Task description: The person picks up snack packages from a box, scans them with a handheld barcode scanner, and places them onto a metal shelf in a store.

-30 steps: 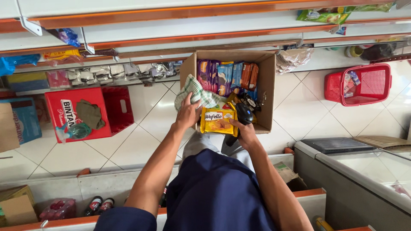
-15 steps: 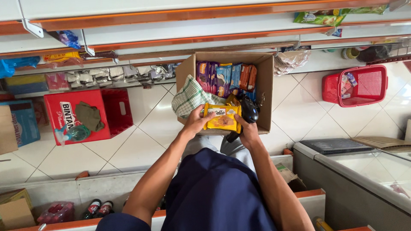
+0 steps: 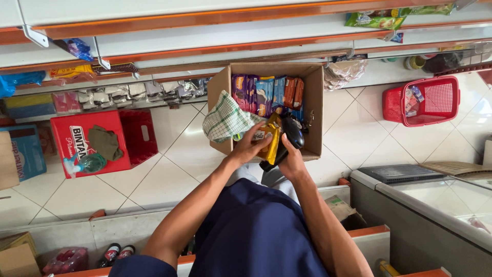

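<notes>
1. Head view: left hand (image 3: 249,147) reaches forward, fingers pinching the yellow snack packet (image 3: 270,141) at its 9 o'clock edge.
2. Right hand (image 3: 291,159) grips the packet's 4 o'clock side, fingers curled.
3. Packet tilted over the cardboard box's (image 3: 313,110) near edge; checked cloth (image 3: 225,119) at 9 o'clock.

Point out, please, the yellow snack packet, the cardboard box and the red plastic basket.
yellow snack packet (image 3: 271,143), head view, on its yellow front face.
cardboard box (image 3: 313,102), head view, on its right wall.
red plastic basket (image 3: 439,100), head view, on its mesh side.
</notes>
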